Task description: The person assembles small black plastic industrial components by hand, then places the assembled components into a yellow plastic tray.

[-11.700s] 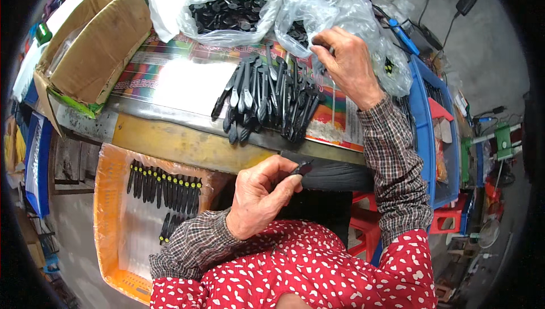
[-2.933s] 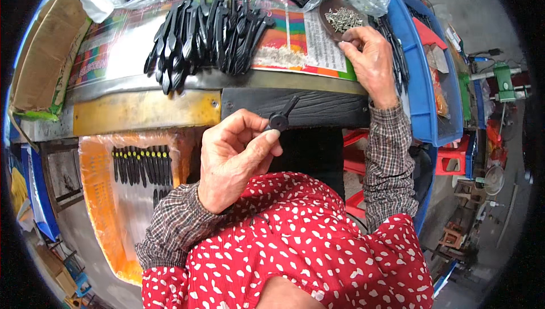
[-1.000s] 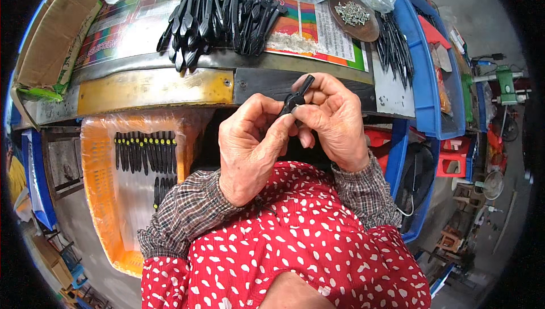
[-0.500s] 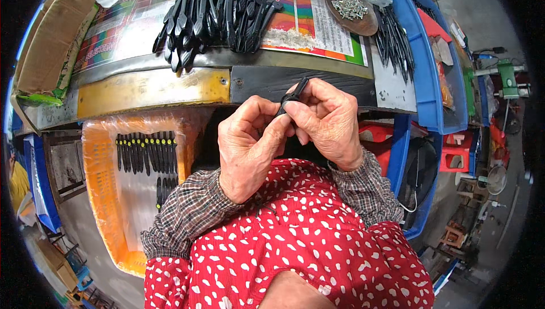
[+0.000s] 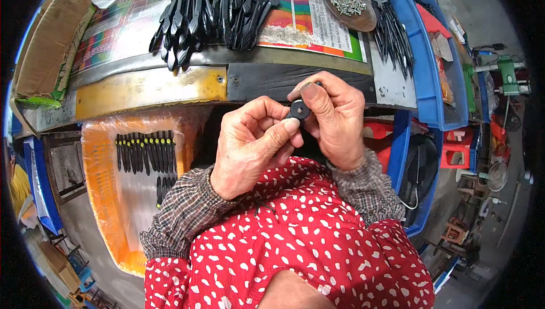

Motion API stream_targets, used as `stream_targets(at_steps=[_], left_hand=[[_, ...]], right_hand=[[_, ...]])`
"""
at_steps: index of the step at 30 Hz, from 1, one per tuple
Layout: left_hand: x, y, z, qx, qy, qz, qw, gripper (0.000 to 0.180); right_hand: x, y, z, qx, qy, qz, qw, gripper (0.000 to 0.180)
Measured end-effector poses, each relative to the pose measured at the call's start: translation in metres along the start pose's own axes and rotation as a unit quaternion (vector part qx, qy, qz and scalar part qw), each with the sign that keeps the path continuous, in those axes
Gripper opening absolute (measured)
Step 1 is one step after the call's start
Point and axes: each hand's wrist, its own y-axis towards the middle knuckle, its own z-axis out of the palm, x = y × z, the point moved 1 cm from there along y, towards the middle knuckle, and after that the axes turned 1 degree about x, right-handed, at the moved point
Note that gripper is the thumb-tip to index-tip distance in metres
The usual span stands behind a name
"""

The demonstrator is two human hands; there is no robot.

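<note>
In front of the table edge, my two hands meet at a small black plastic piece with a round disc (image 5: 300, 110), which has a small metallic dot at its centre. My left hand (image 5: 250, 141) pinches the disc from its left side between thumb and fingers. On the other side, my right hand (image 5: 336, 119) grips the same piece, its thumb raised against the upper part and its fingers curled round. Most of the piece is hidden by the fingers. Beyond my hands, a heap of long black plastic parts (image 5: 213, 17) lies on the table.
A round brown dish (image 5: 363, 20) of small metal pins and slender black parts (image 5: 393, 39) lie at the right, beside a blue bin (image 5: 427, 53). Below left, an orange lined basket (image 5: 102, 195) holds rows of black pieces with yellow dots. A cardboard box (image 5: 51, 39) stands far left.
My hands have turned the black piece, so its round disc now faces up. My right thumb has lifted from pointing down-left to pointing up.
</note>
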Motion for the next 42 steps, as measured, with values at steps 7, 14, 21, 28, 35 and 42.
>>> stream_targets(at_steps=[7, 14, 21, 28, 35, 42], left_hand=[[0.004, 0.0, -0.003, -0.008, -0.023, 0.014, 1.0, 0.008], [0.0, -0.001, -0.002, -0.023, -0.021, 0.033, 0.999, 0.006], [0.005, 0.001, -0.004, -0.036, 0.02, 0.065, 0.997, 0.006], [-0.004, 0.0, -0.004, -0.026, 0.025, 0.052, 0.998, 0.005], [-0.009, -0.001, -0.002, -0.05, 0.161, 0.101, 0.981, 0.016], [-0.023, -0.01, -0.011, -0.137, 0.453, 0.304, 0.827, 0.036]], right_hand=[[-0.004, 0.002, 0.001, -0.05, -0.02, -0.021, 0.998, 0.02], [0.005, 0.0, -0.001, -0.001, -0.019, -0.002, 1.0, 0.013], [0.002, 0.002, 0.002, 0.004, -0.041, 0.02, 0.999, 0.014], [0.008, 0.004, 0.004, 0.009, -0.015, 0.028, 0.999, 0.012], [0.007, 0.002, 0.006, -0.009, -0.038, -0.02, 0.999, 0.015], [0.008, 0.006, 0.019, -0.016, -0.033, -0.03, 0.999, 0.016]])
